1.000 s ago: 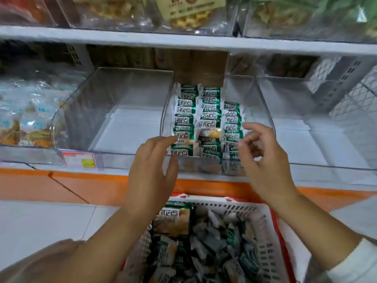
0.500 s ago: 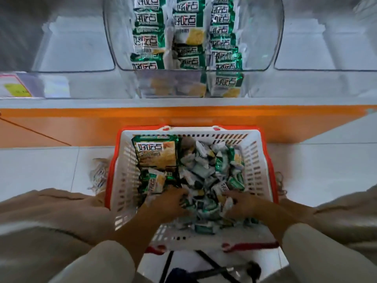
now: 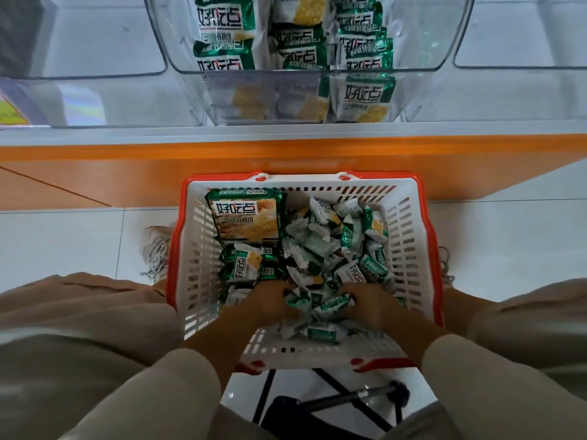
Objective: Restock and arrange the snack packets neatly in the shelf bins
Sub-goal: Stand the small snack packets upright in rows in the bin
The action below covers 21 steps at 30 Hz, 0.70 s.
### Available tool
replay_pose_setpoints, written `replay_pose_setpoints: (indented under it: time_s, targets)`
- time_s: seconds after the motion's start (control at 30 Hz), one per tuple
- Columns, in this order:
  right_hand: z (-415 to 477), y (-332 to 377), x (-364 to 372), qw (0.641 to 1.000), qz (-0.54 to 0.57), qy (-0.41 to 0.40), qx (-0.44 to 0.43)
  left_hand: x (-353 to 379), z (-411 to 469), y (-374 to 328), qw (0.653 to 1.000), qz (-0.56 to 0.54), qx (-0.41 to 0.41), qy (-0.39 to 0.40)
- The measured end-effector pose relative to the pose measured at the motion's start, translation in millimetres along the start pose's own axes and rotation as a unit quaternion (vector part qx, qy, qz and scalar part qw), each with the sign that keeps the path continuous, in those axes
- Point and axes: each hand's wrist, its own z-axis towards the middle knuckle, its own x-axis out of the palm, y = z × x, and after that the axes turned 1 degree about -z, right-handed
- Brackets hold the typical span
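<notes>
Head view, looking down.

- Basket (image 3: 409, 249): white slotted walls, orange rim, on the floor with its far rim just beside the orange base panel (image 3: 127, 173) under the shelf. The person's knees flank both side rims closely, and a shoe (image 3: 155, 249) sits just beside the left rim.
- Snack packets (image 3: 317, 246): a loose green-and-white heap fills the middle and right of the basket. A larger packet (image 3: 246, 215) lies flat in the far-left corner, with two more below it along the left wall. A strip of bare basket floor shows along the near wall.
- Left hand (image 3: 270, 300): palm down in the near-centre of the heap, fingers bent into the packets, tips buried. Cannot tell whether it grips anything.
- Right hand (image 3: 368, 301): just beside the left hand, near the right wall, fingers curled down among the packets. Grip also cannot be told.
- Middle bin (image 3: 413, 42): clear plastic, on the shelf straight above the basket. Three rows of packets stand in it, reaching the front wall. There is slim room between the rows and the bin's angled side walls.
- Left bin (image 3: 95, 42) and right bin (image 3: 508, 33): clear, with bare bottoms showing.
- White shelf lip (image 3: 286, 131) runs across, over the orange panel.
- Black frame (image 3: 349, 398) on the floor just behind the basket's near rim.
</notes>
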Motion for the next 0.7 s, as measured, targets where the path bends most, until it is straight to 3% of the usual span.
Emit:
replay_pose_setpoints:
  time_s: [0.23, 0.47, 0.57, 0.7]
  targets:
    - [-12.4, 4.9, -28.2, 0.991, 0.085, -0.100, 0.001, -14.5, -17.9, -9.1, 0.978, -0.190, -0.005, -0.086]
    - [-51.9, 48.8, -76.6, 0.938, 0.292, -0.177, -0.057, -61.1, -55.5, -38.8, 0.879, -0.422, 0.080, -0.207]
    - [-73.7, 74.6, -94.8, 0.919, 0.333, -0.183, -0.107, -86.3, -81.0, -52.5, 0.854, -0.461, 0.114, -0.210]
    - [-108.3, 105.9, -126.0, 0.914, 0.320, -0.178, -0.174, -115.3, -117.4, -68.9, 0.801, -0.559, 0.174, -0.128]
